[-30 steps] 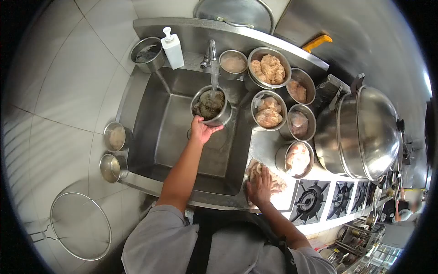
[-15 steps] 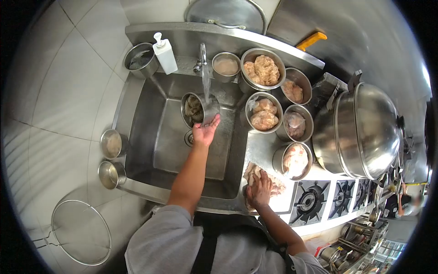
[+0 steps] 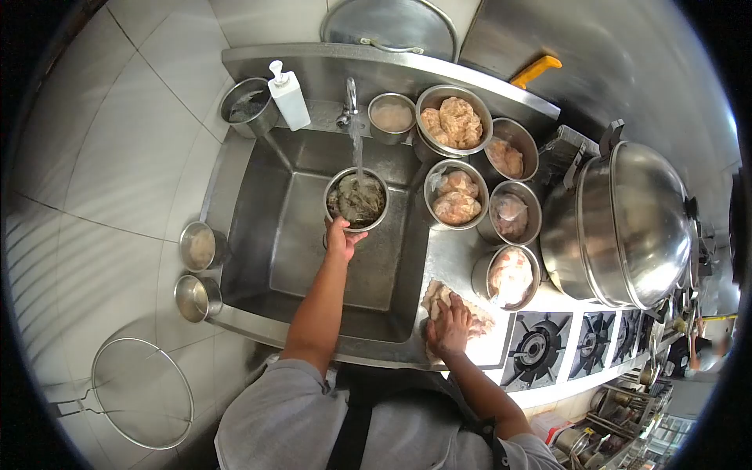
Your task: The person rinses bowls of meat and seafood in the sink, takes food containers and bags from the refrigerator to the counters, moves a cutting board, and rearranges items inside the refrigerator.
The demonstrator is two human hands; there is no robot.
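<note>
1. Gripping a round, shiny stainless-steel bowl [image 3: 380, 220] by its near side, the left hand [image 3: 341, 241] has its fingers closed on the metal. The bowl is over the deep, rectangular steel sink [image 3: 376, 274], beneath a curved metal tap [image 3: 351, 102].
2. Inside the bowl lies a slick, grey-brown heap [image 3: 356, 202], with clear water running onto it.
3. The right hand [image 3: 450, 325] lies palm down, fingers loosely spread rather than clenched, upon a pale, wrinkled, flattish mass [image 3: 435, 294] on the smooth metal tabletop [image 3: 458, 258]; what that mass is, I cannot tell.
4. Half a second ago the bowl was tipped, mouth leftward, its outer wall under the water; now it faces upward. The right hand has stayed on the pale mass.
5. Counting around the sink: six round steel containers [image 3: 480, 276] behind it and to its right, holding pinkish or beige lumps and paste; two small steel cups [image 3: 214, 298] on its left edge; one white plastic pump bottle [image 3: 291, 102]; one large domed steel pot [image 3: 619, 223].
</note>
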